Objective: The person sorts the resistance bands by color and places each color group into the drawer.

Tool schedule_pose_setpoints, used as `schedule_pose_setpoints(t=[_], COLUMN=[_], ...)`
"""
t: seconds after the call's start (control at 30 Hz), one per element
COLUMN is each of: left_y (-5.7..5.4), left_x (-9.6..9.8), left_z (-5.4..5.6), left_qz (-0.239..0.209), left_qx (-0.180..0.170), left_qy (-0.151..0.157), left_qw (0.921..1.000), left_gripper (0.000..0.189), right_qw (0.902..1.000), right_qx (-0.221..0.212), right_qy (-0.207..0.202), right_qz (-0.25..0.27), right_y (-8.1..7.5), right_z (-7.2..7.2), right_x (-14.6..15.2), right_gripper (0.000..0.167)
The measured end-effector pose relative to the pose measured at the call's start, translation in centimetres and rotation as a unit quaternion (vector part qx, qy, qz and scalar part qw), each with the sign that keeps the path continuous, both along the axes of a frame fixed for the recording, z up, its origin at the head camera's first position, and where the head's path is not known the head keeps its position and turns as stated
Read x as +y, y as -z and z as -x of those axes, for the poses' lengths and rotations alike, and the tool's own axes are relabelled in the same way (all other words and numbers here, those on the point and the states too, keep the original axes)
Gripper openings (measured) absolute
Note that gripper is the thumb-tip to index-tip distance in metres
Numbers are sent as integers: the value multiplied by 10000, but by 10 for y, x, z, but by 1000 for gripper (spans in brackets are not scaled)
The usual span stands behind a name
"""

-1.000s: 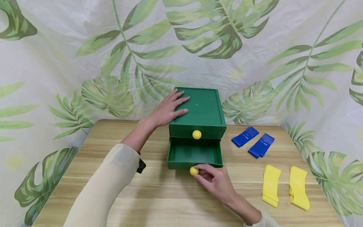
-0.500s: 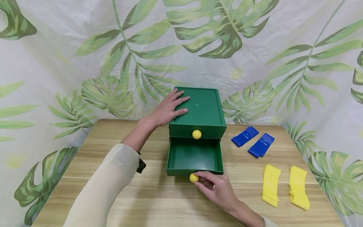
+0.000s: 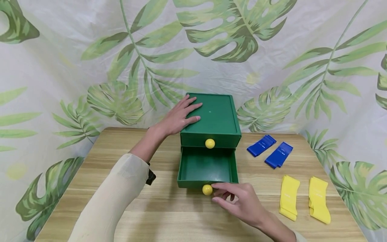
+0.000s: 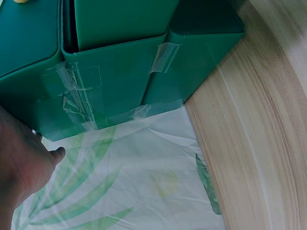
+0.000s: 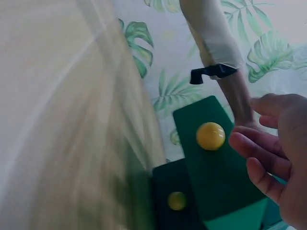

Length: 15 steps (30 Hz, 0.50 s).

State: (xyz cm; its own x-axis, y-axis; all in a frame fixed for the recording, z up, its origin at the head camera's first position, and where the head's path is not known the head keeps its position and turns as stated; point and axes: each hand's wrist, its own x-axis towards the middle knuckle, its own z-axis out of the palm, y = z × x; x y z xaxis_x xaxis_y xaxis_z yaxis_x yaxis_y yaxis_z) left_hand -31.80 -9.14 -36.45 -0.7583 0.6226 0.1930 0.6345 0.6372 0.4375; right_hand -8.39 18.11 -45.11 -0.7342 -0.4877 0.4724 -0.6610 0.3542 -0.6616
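Observation:
A green drawer cabinet (image 3: 216, 116) stands on the table, its drawer (image 3: 205, 166) pulled out with nothing inside. My left hand (image 3: 181, 116) rests on the left side of the cabinet top, fingers spread. Beside the drawer's yellow knob (image 3: 207, 190) is my right hand (image 3: 239, 203), with its index fingertip right at the knob's edge and the thumb away from it. In the right wrist view, the fingers (image 5: 261, 148) are loosely bent, with the knob (image 5: 210, 136) outside them. Another yellow knob (image 3: 210, 143) is on the closed drawer above.
Two folded blue bands (image 3: 261, 145) lie right of the cabinet, and two folded yellow bands (image 3: 288, 198) lie nearer on the wooden table (image 3: 145, 211). A leaf-print cloth (image 3: 163, 50) hangs behind. Clear tape (image 4: 76, 91) joins the cabinet's stacked units. A lower knob (image 5: 177, 201) shows in the right wrist view.
The drawer has slid farther out toward the person, then stopped. My right hand has loosened from the knob and shifted slightly right. My left hand has stayed on the cabinet top.

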Motion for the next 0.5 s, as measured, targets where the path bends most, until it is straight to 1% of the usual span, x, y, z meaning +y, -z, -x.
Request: schedule_pose_setpoints(t=[0.07,0.17,0.27,0.43,0.5], left_y=[1,1,2,2,2], left_x=[0,1,1,1,1], left_z=[1,1,1,0,0], left_qz=[12,34,37,5,0], left_qx=[5,10,15,15,16], left_qy=[-1,3,5,-29,-32], left_qw=[10000,10000,10000,10000,10000], left_gripper=[66,66,66,66,66], right_qw=[9998,9982,9957,9912,9902], right_qx=[94,367,647,1129,1234], right_qy=[-161,-470,-669,-686,-651], right_qz=[15,35,14,-1,14], right_y=[-7,-16,-23,-32,-34], right_z=[1,3,5,10,13], right_x=[5,12,18,30,37], right_gripper=[33,36,35,27,26])
